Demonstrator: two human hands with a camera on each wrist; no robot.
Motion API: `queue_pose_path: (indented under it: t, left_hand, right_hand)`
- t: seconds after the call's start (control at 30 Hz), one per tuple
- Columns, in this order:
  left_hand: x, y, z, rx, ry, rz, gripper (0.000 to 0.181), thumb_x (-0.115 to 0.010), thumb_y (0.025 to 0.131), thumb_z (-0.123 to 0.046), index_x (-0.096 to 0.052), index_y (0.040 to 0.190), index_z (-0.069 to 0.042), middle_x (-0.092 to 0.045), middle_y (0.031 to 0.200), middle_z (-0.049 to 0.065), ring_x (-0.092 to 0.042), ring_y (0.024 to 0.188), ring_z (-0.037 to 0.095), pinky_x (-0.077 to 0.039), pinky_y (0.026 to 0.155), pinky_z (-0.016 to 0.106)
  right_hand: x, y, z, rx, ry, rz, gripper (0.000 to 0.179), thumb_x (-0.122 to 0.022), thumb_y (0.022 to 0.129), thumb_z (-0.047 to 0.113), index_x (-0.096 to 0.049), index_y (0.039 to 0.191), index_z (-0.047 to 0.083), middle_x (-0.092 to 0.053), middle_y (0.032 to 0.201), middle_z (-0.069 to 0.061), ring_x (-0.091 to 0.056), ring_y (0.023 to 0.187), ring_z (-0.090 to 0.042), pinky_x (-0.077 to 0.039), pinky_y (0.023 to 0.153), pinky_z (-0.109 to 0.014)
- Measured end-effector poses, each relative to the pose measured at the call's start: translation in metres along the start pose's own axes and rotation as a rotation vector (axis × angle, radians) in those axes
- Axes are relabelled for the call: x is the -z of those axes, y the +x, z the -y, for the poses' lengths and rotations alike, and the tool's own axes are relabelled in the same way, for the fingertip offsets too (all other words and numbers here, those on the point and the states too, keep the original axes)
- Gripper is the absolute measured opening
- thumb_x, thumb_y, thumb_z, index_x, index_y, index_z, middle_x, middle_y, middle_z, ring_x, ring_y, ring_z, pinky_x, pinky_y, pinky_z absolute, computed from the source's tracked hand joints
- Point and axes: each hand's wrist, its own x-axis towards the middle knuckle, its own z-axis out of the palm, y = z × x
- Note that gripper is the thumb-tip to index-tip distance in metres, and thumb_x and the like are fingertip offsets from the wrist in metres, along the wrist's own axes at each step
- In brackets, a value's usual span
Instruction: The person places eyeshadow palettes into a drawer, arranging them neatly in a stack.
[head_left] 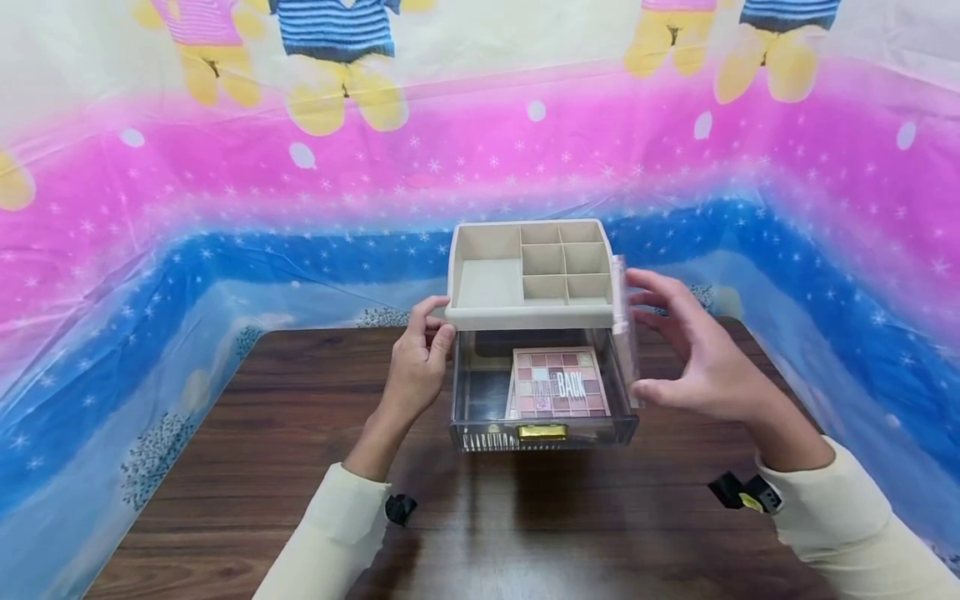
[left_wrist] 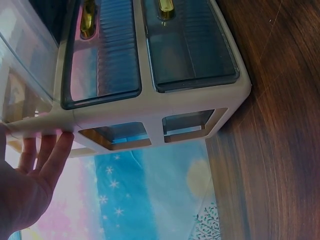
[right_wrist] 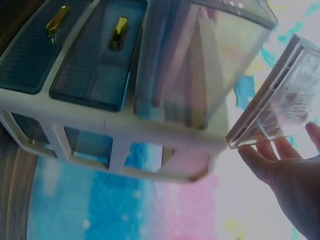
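Note:
A cream tabletop organizer with clear drawers stands in the middle of the table. Its top drawer is pulled out, and eyeshadow palettes lie inside, the upper one lettered "BACK". My left hand rests its fingers against the organizer's left side, near the top; the left wrist view shows them nearly straight there. Beside the right side, my right hand holds a thin clear-cased palette by its edges between thumb and fingers. That palette is seen almost edge-on in the head view.
Dividers split the organizer's top tray into one large and several small compartments. Two lower drawers with gold handles are closed. The dark wooden table is bordered by a patterned pink and blue cloth.

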Motion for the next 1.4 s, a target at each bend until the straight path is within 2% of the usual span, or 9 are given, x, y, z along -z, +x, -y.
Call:
queue_pose_path:
  t: [0.13, 0.3, 0.5, 0.7, 0.83, 1.0, 1.13, 1.27, 1.4]
  left_hand:
    - [0.000, 0.000, 0.001, -0.002, 0.007, -0.001, 0.035, -0.053, 0.107, -0.021, -0.048, 0.142, -0.018, -0.069, 0.105, 0.016, -0.069, 0.081, 0.035, -0.055, 0.070, 0.033]
    - [0.001, 0.000, 0.000, -0.006, 0.007, 0.004, 0.036, -0.053, 0.107, -0.020, -0.047, 0.142, -0.018, -0.068, 0.104, 0.015, -0.068, 0.080, 0.034, -0.055, 0.069, 0.032]
    - [0.002, 0.000, 0.000, -0.009, 0.006, 0.000, 0.035, -0.053, 0.107, -0.020, -0.047, 0.142, -0.018, -0.068, 0.104, 0.016, -0.069, 0.080, 0.037, -0.055, 0.069, 0.032]
    - [0.001, -0.001, -0.001, -0.009, 0.011, -0.002, 0.035, -0.053, 0.107, -0.020, -0.047, 0.142, -0.018, -0.068, 0.104, 0.015, -0.068, 0.079, 0.030, -0.056, 0.069, 0.033]
    - [0.001, -0.001, -0.001, -0.008, 0.004, 0.002, 0.035, -0.052, 0.107, -0.020, -0.047, 0.142, -0.018, -0.068, 0.104, 0.015, -0.068, 0.081, 0.033, -0.055, 0.070, 0.032]
    - [0.001, -0.001, -0.002, -0.009, -0.009, 0.001, 0.035, -0.052, 0.107, -0.020, -0.048, 0.142, -0.018, -0.068, 0.105, 0.015, -0.068, 0.081, 0.033, -0.056, 0.070, 0.031]
    - [0.001, -0.001, -0.002, -0.007, -0.008, -0.003, 0.034, -0.052, 0.107, -0.020, -0.049, 0.142, -0.018, -0.069, 0.105, 0.015, -0.068, 0.081, 0.030, -0.055, 0.070, 0.030]
    - [0.001, 0.000, -0.001, -0.004, -0.013, -0.003, 0.035, -0.052, 0.107, -0.020, -0.049, 0.142, -0.017, -0.069, 0.105, 0.016, -0.068, 0.082, 0.036, -0.055, 0.070, 0.030]
    - [0.000, 0.000, -0.001, -0.006, -0.012, -0.003, 0.035, -0.052, 0.107, -0.020, -0.048, 0.142, -0.017, -0.069, 0.105, 0.016, -0.068, 0.082, 0.037, -0.055, 0.070, 0.030]
  right_hand:
    - [-0.012, 0.006, -0.004, 0.033, -0.189, 0.069, 0.113, -0.088, 0.064, -0.003, -0.029, 0.159, 0.011, -0.032, 0.158, -0.010, -0.041, 0.140, -0.016, -0.040, 0.117, -0.026]
    - [-0.018, 0.007, -0.004, 0.035, -0.417, 0.122, 0.109, -0.089, 0.065, 0.016, -0.033, 0.159, 0.017, -0.032, 0.162, -0.009, -0.040, 0.139, -0.020, -0.049, 0.105, -0.052]
    - [-0.022, 0.010, -0.002, 0.045, -0.411, 0.203, 0.102, -0.084, 0.070, 0.020, -0.034, 0.159, 0.020, -0.029, 0.164, -0.008, -0.038, 0.140, -0.025, -0.051, 0.096, -0.055]
    - [-0.025, 0.010, -0.004, 0.055, -0.403, 0.245, 0.099, -0.082, 0.072, 0.022, -0.034, 0.159, 0.020, -0.026, 0.165, -0.010, -0.034, 0.145, -0.026, -0.050, 0.098, -0.053]
    - [-0.026, 0.008, -0.004, 0.060, -0.426, 0.263, 0.093, -0.083, 0.077, 0.022, -0.038, 0.157, 0.018, -0.025, 0.165, -0.014, -0.030, 0.148, -0.029, -0.047, 0.103, -0.057]
    - [-0.027, -0.001, 0.002, 0.032, -0.515, 0.161, 0.079, -0.084, 0.080, 0.015, -0.048, 0.151, 0.019, -0.033, 0.163, -0.013, -0.032, 0.149, -0.032, -0.041, 0.108, -0.064]
    - [-0.035, -0.011, 0.010, 0.057, -0.617, 0.002, 0.067, -0.085, 0.078, 0.012, -0.060, 0.140, 0.015, -0.048, 0.151, -0.012, -0.043, 0.140, -0.030, -0.043, 0.107, -0.052]
    - [-0.054, -0.022, 0.017, 0.196, -0.671, -0.163, 0.044, -0.077, 0.082, 0.018, -0.070, 0.124, 0.007, -0.061, 0.129, -0.014, -0.054, 0.117, -0.028, -0.044, 0.098, -0.031]
    - [-0.083, -0.029, 0.021, 0.412, -0.727, -0.272, 0.030, -0.063, 0.096, 0.027, -0.074, 0.107, 0.002, -0.065, 0.107, -0.015, -0.056, 0.095, -0.025, -0.047, 0.085, -0.025]
